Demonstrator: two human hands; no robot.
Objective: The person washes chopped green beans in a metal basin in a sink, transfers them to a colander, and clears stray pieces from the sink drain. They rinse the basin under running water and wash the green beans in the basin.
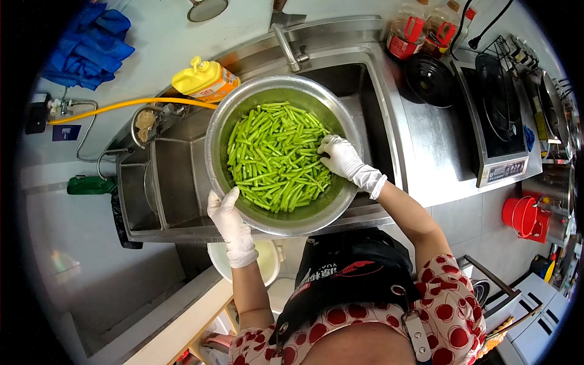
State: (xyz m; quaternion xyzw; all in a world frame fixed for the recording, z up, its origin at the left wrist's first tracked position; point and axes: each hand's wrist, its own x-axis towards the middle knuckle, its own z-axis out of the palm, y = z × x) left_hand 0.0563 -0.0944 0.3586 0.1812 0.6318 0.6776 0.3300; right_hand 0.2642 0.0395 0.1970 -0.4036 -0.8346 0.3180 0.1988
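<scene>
A large steel basin [342,115] rests across the sink and holds a heap of cut green beans [277,155]. My left hand [230,226], in a white glove, grips the basin's lower left rim, thumb toward the inside. Inside the basin on the right, my right hand [345,159], also gloved in white, has its fingers curled together at the edge of the beans. The fingertips are partly hidden among the pieces.
Behind the basin are the faucet [287,52] and a yellow jug [207,82]. An induction cooker [496,146], a black lid [429,79] and bottles [406,30] stand on the right. A white bucket [267,267] sits below the sink's front edge.
</scene>
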